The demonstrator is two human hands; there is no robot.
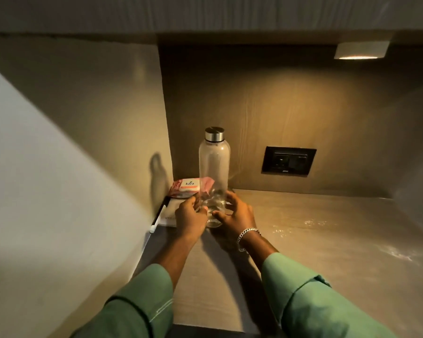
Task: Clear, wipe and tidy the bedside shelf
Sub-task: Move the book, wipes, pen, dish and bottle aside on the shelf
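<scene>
A clear plastic bottle (214, 162) with a steel cap stands upright near the back left corner of the wooden shelf (315, 228). Directly in front of it is a clear drinking glass (214, 217). My left hand (189, 217) cups the glass from the left, with thumb and fingers on it. My right hand (236, 213), with a chain bracelet on the wrist, wraps it from the right with fingers spread. A pink pack of wipes (188, 187) lies in the corner behind my left hand. The bottle's foot is partly hidden by the glass and my fingers.
A white notepad (169, 213) and a pen (158, 217) lie along the left side wall. A black socket plate (288, 161) sits in the back panel. A small lamp (360, 51) glows under the top board. Wet streaks (303, 225) glisten on the shelf's right half.
</scene>
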